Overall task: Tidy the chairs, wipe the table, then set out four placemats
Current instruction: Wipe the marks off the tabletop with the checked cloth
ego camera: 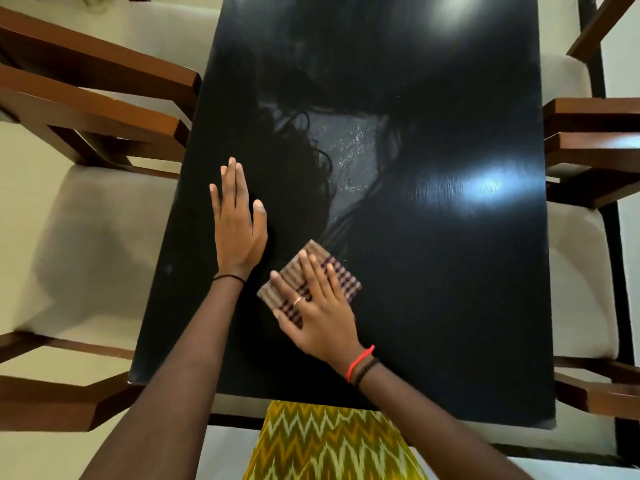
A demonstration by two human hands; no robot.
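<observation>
The right hand [318, 317] lies flat with straight, spread fingers and presses the folded checked cloth [348, 280] on the black worktop [433, 271], in the lower centre of the frame. The left hand [239, 230] rests open and flat just to the left and holds nothing. In my judgement the cloth is only pressed, not gripped, so a quick stroke could make it slip out or unfold. The bare left palm may also put new marks on the glossy surface.

We see dim light. The glossy counter [450, 306] mirrors two glare patches, at 1 and 3 o'clock. A soft shadow lies on the chair seat [86, 244] at 9 o'clock. Edges bow; the garment [329, 445] at 6 o'clock blurs.
</observation>
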